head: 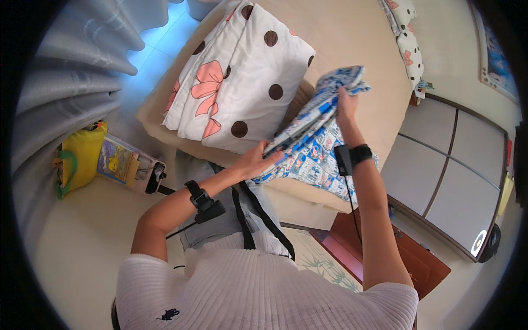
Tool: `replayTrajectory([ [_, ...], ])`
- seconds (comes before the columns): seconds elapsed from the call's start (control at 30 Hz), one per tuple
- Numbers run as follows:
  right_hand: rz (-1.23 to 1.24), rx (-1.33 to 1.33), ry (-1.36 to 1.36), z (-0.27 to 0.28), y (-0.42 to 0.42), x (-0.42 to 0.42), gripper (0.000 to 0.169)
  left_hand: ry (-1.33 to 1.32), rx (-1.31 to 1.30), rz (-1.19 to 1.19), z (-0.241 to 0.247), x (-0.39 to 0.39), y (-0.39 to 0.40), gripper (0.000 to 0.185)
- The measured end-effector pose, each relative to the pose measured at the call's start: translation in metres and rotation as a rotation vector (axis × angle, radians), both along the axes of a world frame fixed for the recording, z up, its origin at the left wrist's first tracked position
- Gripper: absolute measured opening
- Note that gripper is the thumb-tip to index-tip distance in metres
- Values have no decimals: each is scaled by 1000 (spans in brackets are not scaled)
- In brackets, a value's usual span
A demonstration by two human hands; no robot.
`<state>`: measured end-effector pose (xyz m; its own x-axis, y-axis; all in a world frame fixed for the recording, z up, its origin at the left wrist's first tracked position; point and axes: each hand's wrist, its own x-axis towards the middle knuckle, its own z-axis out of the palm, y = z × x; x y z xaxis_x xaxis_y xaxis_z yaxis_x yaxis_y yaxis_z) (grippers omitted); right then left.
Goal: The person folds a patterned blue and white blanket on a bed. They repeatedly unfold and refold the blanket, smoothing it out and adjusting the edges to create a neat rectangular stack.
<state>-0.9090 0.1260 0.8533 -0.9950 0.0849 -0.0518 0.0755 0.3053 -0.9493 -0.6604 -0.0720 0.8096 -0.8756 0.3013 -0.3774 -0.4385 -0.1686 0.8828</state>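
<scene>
A blue-and-white printed cloth (315, 159) stretches between my two hands, partly gathered and partly lying on the bed's near corner. My left hand (258, 161) grips its lower-left edge, thumb along the fabric. Farther up and to the right, my right hand (347, 106) holds the bunched far end, which is blurred and raised off the sheet. Left of the cloth lies a folded white quilt (255, 70) with dark brown dots and pink bows. Both rest on a bed (346, 33) with a beige sheet. Each wrist wears a black strapped device.
Grey curtains (78, 74) hang at the left. On the floor there stand a yellow bag (82, 154) and a box with picture books (117, 161). A grey-panelled wardrobe (429, 152) is at the right, near an open reddish wooden door (425, 258). Dotted pillows (408, 53) lie along the bed's far right edge.
</scene>
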Motion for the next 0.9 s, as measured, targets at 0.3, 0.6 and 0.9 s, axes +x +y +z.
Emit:
replayTrajectory([
  [0.3,28,-54,-194,-53,-110,-21,36,102,-194,121,-76,-14,-69,47],
  [0.6,650,302,95,-57,-136,97,49,330,-1128,153,-24,-18,-83,39],
  [0.9,369,542,45,-119,-99,193,45,535,-1249,268,-77,-77,-42,62],
])
